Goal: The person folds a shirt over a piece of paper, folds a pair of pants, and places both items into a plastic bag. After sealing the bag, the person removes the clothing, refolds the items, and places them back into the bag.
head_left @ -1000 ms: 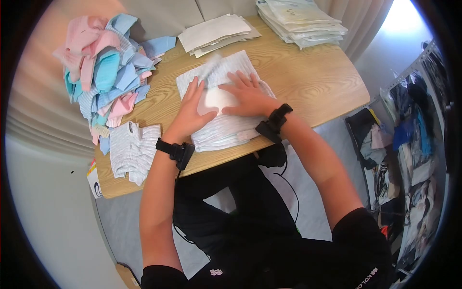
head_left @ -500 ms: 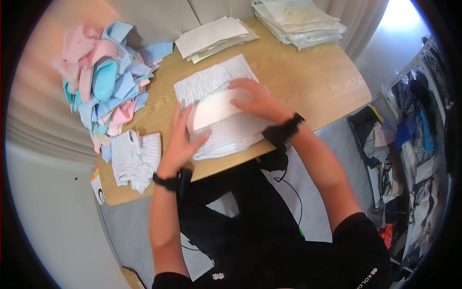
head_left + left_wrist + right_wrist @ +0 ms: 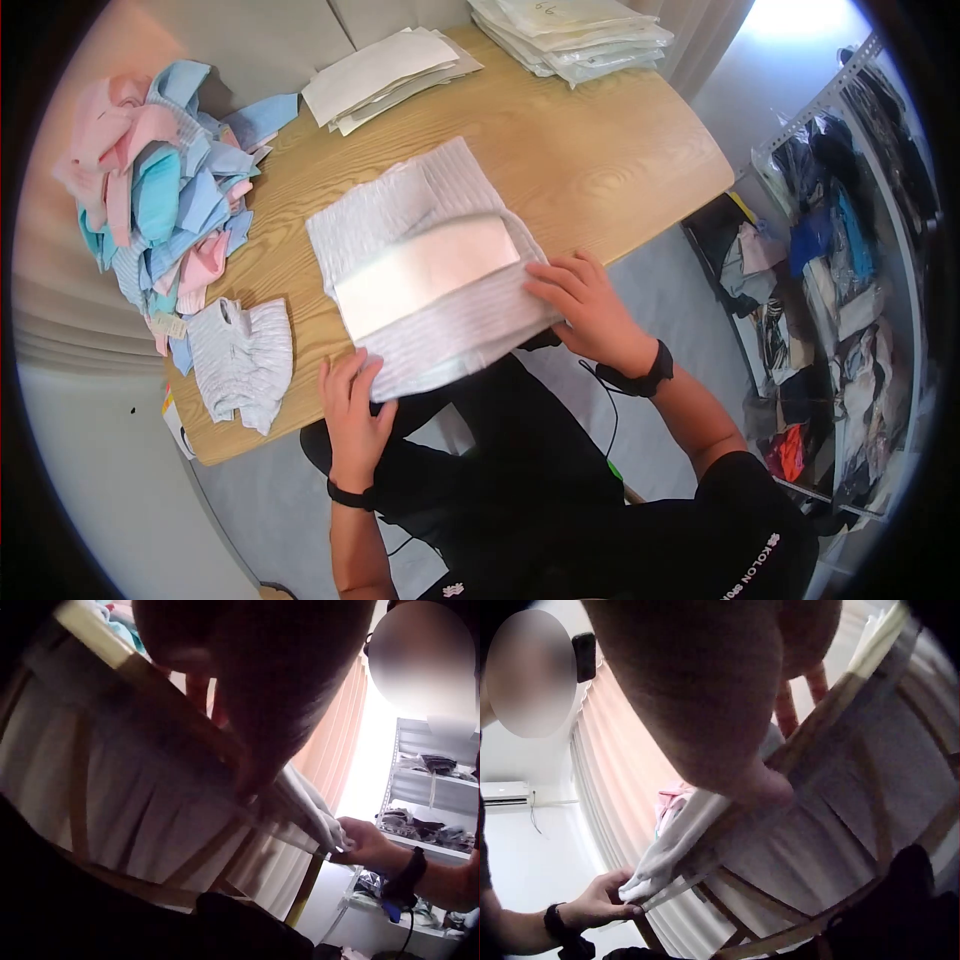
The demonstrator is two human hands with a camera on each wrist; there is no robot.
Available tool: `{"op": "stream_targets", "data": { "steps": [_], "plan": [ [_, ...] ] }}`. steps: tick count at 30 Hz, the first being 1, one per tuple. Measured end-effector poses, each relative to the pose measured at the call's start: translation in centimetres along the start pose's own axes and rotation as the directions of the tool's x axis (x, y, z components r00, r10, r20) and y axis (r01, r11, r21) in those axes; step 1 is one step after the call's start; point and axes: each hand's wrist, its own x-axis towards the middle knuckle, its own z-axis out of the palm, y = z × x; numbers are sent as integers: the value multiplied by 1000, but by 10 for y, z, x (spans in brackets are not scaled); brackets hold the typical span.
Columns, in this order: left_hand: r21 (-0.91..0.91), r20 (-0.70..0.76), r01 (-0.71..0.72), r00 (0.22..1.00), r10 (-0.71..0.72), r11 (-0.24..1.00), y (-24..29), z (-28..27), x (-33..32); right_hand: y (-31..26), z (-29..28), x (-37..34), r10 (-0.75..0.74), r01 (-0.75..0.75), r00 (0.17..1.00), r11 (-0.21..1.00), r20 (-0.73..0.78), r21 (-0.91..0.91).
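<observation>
White garment (image 3: 445, 338) partly past table edge (image 3: 260, 435)

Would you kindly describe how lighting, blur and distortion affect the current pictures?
Head: fisheye curving with black corners, glare at upper right, the white sheet bright on the pale garment; left wrist: left hand dark against a brighter background, blurred oval upper right; right wrist: right hand similarly shadowed, blurred oval upper left.
</observation>
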Motion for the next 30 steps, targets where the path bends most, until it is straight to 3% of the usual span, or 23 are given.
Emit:
{"op": "stream_targets", "data": {
  "steps": [7, 9, 10, 11, 14, 15, 18, 19, 22, 23, 26, 29, 30],
  "plan": [
    [-13, -165, -111, 980, 107, 994, -1, -7, -27, -4, 4, -21, -41, 127, 954, 953, -297, 275],
    [-194, -202, -49, 979, 9, 980, 0, -14, -26, -12, -6, -15, 0, 126, 940, 930, -342, 346],
    [-284, -217, -26, 976, -37, 959, 0, -16, -23, -13, -5, -12, 69, 82, 939, 907, -337, 414],
    [-266, -218, -65, 976, 6, 962, -3, -20, -17, -14, -5, -10, 136, 40, 935, 878, -328, 478],
    [-265, -269, -12, 961, -62, 964, -3, -21, -2, -16, 1, 7, 376, -144, 890, 768, -258, 624],
    [-361, -271, 30, 953, -136, 932, -1, -20, 5, -17, 4, 13, 460, -214, 861, 718, -220, 663],
    [-464, -290, 125, 914, -284, 877, 3, -17, 26, -6, 12, 32, 578, -296, 816, 394, 16, 870],
    [-483, -322, 139, 890, -323, 865, 0, -10, 30, -5, 11, 36, 582, -318, 813, 440, 3, 840],
    [-631, -194, 284, 843, -502, 722, -11, 1, 33, 2, 20, 43, 580, -282, 813, 469, -51, 837],
    [-608, -242, 241, 851, -466, 756, -17, 7, 34, 3, 20, 44, 580, -310, 813, 506, -52, 805],
    [-573, -190, 335, 833, -519, 748, -15, 8, 38, 5, 18, 47, 594, -387, 801, 602, -68, 699],
    [-471, -280, 367, 800, -530, 803, -19, 22, 38, -1, 13, 51, 623, -440, 778, 637, -85, 633],
    [-352, -348, 316, 830, -436, 881, -15, 19, 40, -3, 11, 53, 625, -440, 776, 630, -82, 640]
  ]
}}
